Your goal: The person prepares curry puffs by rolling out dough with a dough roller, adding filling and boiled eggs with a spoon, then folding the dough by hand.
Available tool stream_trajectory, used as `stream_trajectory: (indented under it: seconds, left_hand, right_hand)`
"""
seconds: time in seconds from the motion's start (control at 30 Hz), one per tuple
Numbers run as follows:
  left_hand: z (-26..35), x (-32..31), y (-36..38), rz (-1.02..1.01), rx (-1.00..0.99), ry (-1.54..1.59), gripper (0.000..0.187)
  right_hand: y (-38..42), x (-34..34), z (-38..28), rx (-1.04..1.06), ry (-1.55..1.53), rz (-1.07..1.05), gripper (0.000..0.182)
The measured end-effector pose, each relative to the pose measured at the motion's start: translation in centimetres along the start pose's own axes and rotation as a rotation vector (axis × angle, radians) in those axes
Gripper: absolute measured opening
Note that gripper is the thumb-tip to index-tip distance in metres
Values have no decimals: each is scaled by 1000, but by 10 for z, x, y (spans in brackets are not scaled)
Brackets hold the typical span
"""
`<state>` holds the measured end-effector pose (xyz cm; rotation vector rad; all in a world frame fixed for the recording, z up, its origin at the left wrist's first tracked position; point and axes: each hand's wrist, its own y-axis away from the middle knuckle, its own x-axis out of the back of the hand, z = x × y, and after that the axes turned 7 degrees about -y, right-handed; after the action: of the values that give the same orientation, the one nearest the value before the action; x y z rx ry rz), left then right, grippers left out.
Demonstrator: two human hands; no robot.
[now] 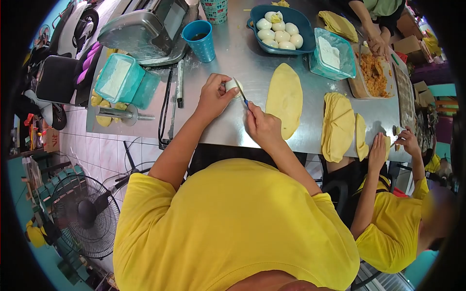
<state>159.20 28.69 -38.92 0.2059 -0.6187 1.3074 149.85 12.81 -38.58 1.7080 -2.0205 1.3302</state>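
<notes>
My left hand grips a peeled boiled egg down on the metal table, fingers curled round its left side. A small knife with a blue handle is in my right hand, its blade lying across the egg. Just right of the knife is a flat oval sheet of yellow dough. Beyond it, a dark blue bowl holds several whole peeled eggs.
Left stand a pasta machine, a blue cup, a marker and a teal flour tub. Right are another flour tub, orange filling and stacked dough sheets. Two co-workers' hands work there.
</notes>
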Motion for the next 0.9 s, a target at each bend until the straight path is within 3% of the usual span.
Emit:
stream_trajectory:
  seconds: [0.6,0.9]
  left_hand:
    - [-1,2,13,-5,35,136,32]
    - [2,3,12,17,41,138,30]
  right_hand:
    - [2,-11,-1,-96,-117,-58,16]
    - [-7,-15,-8,-92,-11,-115,16]
